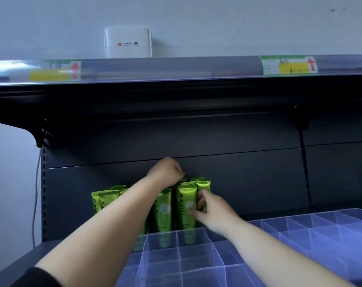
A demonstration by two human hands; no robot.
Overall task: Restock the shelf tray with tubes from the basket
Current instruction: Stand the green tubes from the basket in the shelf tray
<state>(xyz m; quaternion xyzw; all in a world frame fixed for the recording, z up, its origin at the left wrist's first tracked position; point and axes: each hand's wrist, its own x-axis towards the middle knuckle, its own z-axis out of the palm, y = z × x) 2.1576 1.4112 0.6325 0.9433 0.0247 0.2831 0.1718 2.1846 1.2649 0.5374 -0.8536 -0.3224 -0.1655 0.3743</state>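
Up back, left hand [165,169] curls over tubes [163,210], grip contents unclear; right hand [212,212] pinches front tube [186,206]

Above the hands, a dark shelf [176,94] carries a white router box [127,42] against a pale wall [238,23]; dark back panel [238,183] lies behind them.
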